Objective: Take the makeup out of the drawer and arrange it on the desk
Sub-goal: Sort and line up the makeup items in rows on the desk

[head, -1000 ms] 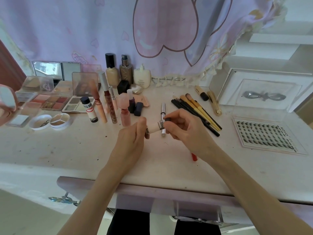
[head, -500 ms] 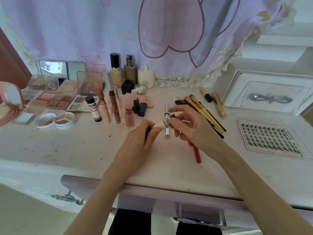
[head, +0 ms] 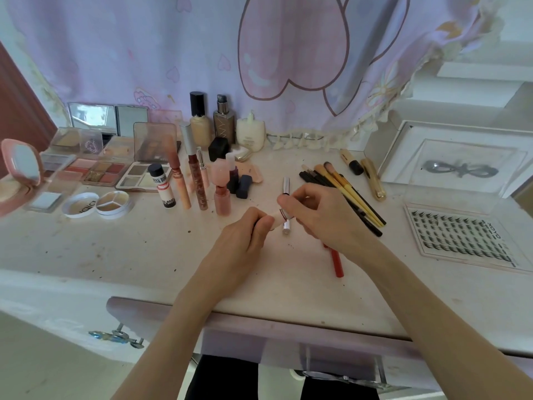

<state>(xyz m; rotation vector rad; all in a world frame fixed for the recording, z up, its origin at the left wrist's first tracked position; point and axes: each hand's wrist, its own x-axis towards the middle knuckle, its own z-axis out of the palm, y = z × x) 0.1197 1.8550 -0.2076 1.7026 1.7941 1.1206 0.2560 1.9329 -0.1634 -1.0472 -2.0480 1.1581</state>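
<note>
Over the middle of the white desk (head: 121, 255), my left hand (head: 245, 241) and my right hand (head: 320, 217) both grip a small pale pink makeup tube (head: 278, 219) held level between them. Its ends are hidden by my fingers. A silver-capped white stick (head: 286, 207) lies on the desk just behind the tube, partly hidden by my right hand. A red pencil (head: 336, 259) lies under my right wrist. The lilac drawer (head: 259, 330) stands pulled out under the desk's front edge.
Palettes (head: 95, 171) and an open pink compact (head: 20, 177) fill the left. Lip glosses (head: 197, 180) and bottles (head: 222, 125) stand behind my hands. Brushes (head: 343, 194) lie right of them, a lash tray (head: 461, 238) at far right. A curtain (head: 259, 53) hangs behind.
My hands have drawn closer together along the pale pink tube, so less of it shows. My right fingers now cover its far end. The view has shifted slightly.
</note>
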